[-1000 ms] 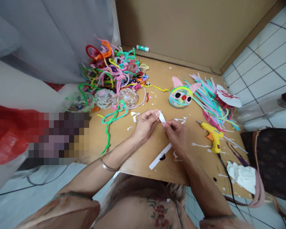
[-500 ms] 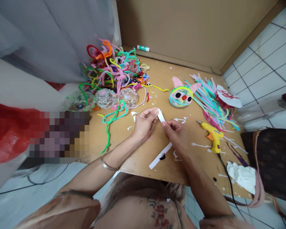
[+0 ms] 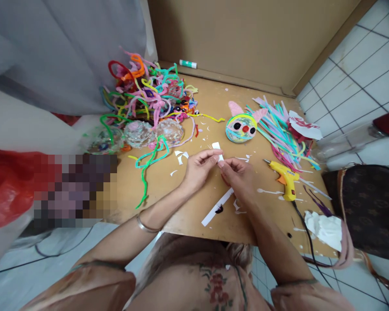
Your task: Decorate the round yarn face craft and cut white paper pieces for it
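Between my fingertips is a small white paper strip [image 3: 216, 147], its upper end sticking out beyond them. My left hand [image 3: 199, 169] pinches the strip from the left side. Close against it, my right hand [image 3: 235, 172] pinches the lower part, which the fingers partly hide. Under my right wrist a longer white paper strip [image 3: 210, 217] lies slantwise on the table, with a dark false eyelash [image 3: 219, 209] on it. Beyond my hands stands a round wound-string animal head [image 3: 240, 128] with pink ears, black eyes and a red nose.
Tangled pipe cleaners [image 3: 155, 93] and clear string-wound balls [image 3: 139, 133] fill the back left. To the right are straight pipe cleaners [image 3: 275, 125], a yellow glue gun [image 3: 287, 179] with its cord, crumpled tissue [image 3: 324, 229] and a brown bag [image 3: 359, 211]. A glue stick [image 3: 188, 64] lies at the back.
My hands have drawn closer together on the small paper strip, and its upper end now shows above the left fingertips. The whole view has shifted slightly.
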